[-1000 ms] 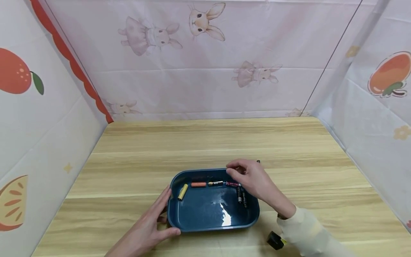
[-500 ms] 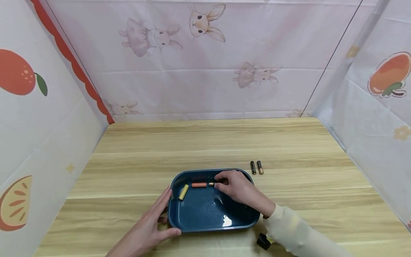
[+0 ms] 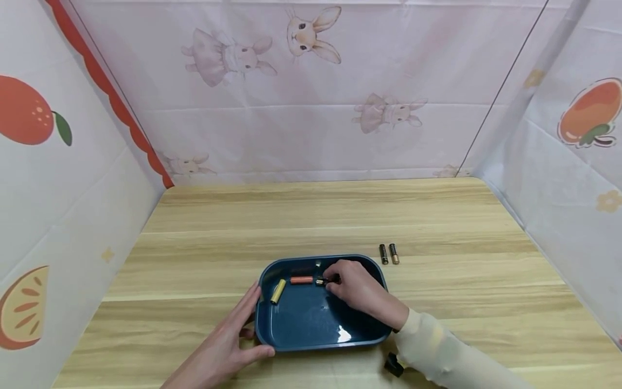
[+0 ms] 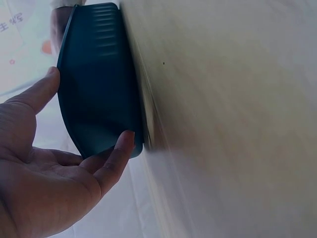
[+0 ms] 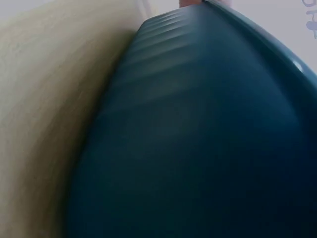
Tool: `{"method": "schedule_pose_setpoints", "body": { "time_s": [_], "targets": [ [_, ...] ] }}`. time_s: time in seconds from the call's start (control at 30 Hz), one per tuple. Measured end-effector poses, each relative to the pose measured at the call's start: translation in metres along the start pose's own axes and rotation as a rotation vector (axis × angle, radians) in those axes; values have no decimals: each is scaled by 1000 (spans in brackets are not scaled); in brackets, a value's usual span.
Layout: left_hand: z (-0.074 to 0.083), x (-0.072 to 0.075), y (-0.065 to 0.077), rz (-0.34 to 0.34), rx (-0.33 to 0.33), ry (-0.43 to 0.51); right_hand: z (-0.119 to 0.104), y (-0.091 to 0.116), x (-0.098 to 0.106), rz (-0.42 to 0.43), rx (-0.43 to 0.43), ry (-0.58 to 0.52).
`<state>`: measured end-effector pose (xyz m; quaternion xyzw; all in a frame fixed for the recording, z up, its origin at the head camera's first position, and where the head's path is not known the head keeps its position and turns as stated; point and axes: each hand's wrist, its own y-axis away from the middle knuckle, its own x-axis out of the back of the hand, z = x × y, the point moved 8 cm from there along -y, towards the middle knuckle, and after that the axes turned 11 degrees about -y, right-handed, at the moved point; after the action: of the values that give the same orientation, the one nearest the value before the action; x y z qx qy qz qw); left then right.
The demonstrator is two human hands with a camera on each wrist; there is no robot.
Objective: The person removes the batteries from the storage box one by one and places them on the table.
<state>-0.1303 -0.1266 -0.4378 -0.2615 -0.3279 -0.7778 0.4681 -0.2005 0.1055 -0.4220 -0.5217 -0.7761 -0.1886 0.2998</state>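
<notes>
A dark blue plastic tray point(image 3: 311, 348) stands on the wooden table. My left hand point(image 3: 223, 337) rests against its left end, fingers along the side wall and thumb at the front corner; the left wrist view shows this hand point(image 4: 59, 173) against the tray's outer wall point(image 4: 99, 89). Inside the tray, my right hand point(image 3: 357, 286) pinches a dark battery with a gold end point(image 3: 319, 281). An orange battery point(image 3: 301, 280) lies just left of it, and a yellow battery point(image 3: 278, 292) slants near the left wall. My right hand and forearm cover the tray's right part.
Two batteries, one black point(image 3: 384, 254) and one black and copper point(image 3: 394, 254), lie side by side on the table point(image 3: 311, 216) behind the tray's right corner. A small black object point(image 3: 393, 365) shows beside the right sleeve point(image 3: 447, 346). Printed cloth walls point(image 3: 311, 140) surround the table.
My right hand has moved from the tray's back right rim left and down to the gold-ended battery. The two batteries on the table have come into full view. My left hand stays put.
</notes>
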Motion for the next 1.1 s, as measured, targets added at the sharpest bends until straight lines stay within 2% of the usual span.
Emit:
{"method": "schedule_pose_setpoints", "body": {
  "time_s": [0.37, 0.63, 0.8, 1.1],
  "targets": [
    [-1, -1, -2, -7, -24, 16, 3, 1, -10, -69, -26, 86],
    [0, 0, -1, 6, -27, 11, 3, 1, -10, -73, -14, 151],
    [-1, 0, -2, -2, -23, 23, 2, 1, -7, -60, -10, 99],
    [-2, -1, -3, -12, -14, 38, -7, 4, 6, -46, 38, -101]
  ]
}}
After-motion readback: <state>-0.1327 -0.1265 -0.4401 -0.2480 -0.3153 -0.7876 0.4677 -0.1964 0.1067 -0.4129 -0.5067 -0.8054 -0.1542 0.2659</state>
